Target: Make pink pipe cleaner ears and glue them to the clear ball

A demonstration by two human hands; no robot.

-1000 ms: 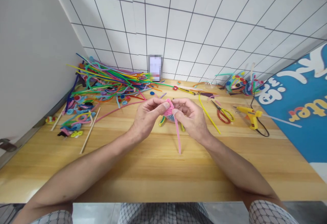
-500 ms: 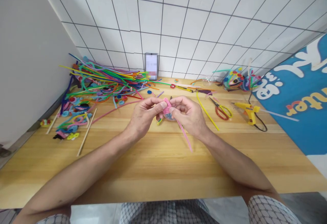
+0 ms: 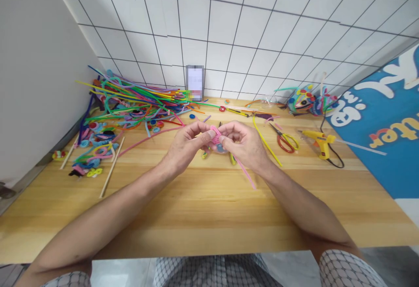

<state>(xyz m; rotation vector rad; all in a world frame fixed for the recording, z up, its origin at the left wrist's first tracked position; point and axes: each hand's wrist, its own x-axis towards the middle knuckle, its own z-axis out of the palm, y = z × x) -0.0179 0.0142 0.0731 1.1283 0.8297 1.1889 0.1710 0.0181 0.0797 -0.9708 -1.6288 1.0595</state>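
Observation:
Between both hands, above the middle of the table, is a pink pipe cleaner [image 3: 245,172], its upper part bent into a small flat coil. My left hand [image 3: 192,144] pinches the coiled part between thumb and fingers. Gripping the same piece from the other side, my right hand [image 3: 244,144] lets the straight tail hang down toward me. Under the fingers a clear round object [image 3: 220,148] is partly hidden on the table. Yellow-green handles [image 3: 232,159] of some tool poke out there, mostly covered by the right hand.
A heap of colourful pipe cleaners [image 3: 140,95] fills the back left. Two wooden sticks, one of them the nearer stick [image 3: 111,168], lie at left. Scissors [image 3: 286,141], a yellow glue gun [image 3: 319,141] and a decorated fish [image 3: 301,100] are at right. A phone [image 3: 195,83] leans against the wall.
The pink tail has swung slightly to the right, and its lower end sits a little higher. Both hands keep their pinch on the coil. The camera view has shifted slightly.

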